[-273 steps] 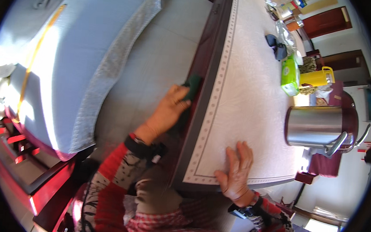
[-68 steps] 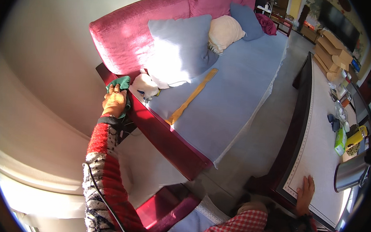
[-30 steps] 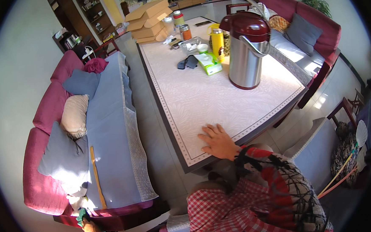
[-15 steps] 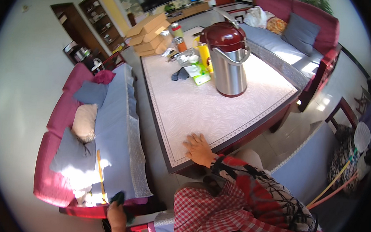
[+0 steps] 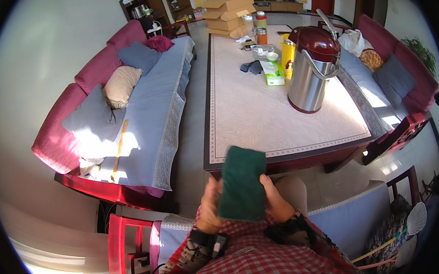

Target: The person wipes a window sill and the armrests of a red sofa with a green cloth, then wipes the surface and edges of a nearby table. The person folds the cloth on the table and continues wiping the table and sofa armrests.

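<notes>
A dark green folded cloth, roughly rectangular, is held up before me at the near edge of the table. My right hand grips its right side, thumb on the front and fingers hidden behind. Against the left side rests my left hand, its fingers partly concealed by the cloth. On the tabletop beyond stands a steel air pot with a dark red lid. Left of it are a yellow bottle, a green tissue pack and a dark crumpled cloth.
Brown cardboard boxes and several jars occupy the far end of the table. A long sofa with cushions runs along the left, another along the right. A fly swatter leans at lower right.
My right hand has left the tabletop and my left hand has come in from the lower left. Both now hold the green cloth in front of me. The view has shifted too.
</notes>
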Motion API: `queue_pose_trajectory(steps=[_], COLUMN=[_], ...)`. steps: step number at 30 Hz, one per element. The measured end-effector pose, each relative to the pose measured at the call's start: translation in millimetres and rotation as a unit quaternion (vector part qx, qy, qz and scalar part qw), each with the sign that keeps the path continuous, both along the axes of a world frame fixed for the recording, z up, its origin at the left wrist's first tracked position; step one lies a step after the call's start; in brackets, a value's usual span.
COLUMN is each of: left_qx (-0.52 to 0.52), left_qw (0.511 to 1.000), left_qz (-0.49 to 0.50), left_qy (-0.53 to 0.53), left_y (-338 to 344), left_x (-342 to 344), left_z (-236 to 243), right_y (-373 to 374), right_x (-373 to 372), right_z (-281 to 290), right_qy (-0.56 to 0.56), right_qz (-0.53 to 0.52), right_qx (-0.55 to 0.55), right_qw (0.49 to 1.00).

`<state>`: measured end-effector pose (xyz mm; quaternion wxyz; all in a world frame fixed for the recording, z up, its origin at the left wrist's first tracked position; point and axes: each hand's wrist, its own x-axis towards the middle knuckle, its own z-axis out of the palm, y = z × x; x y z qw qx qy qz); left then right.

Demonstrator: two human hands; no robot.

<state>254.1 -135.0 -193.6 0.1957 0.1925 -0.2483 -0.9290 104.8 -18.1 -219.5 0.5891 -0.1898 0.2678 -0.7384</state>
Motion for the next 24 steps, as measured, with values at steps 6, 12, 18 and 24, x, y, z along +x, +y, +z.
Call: queue_pose_trajectory(steps=[6,12,18,24], left_qx=[-0.101,-0.492,-0.341,-0.253], left_qw=[0.994,0.829,0.920,0.950], left_qz=[-0.020,0.027,-0.009,0.000], left_qy=[0.022,-0.263,-0.194,-0.182], left_y=[11,2,-6,-4], left_x=[0,3,19,16], left_z=[-25,-43,-49,-73], right_y=[12,7,10,17], right_x=[4,-1,-8,-12], right_z=[-1,-27,-20,-25], right_qy=[0.041,0.237,0.307,0.121], right_qz=[-0.005,-0.050,-0.036,0.005], right_qx=[0.138,0.143,0.140,0.206], right_qw=[0.990,0.960,0.941,0.971])
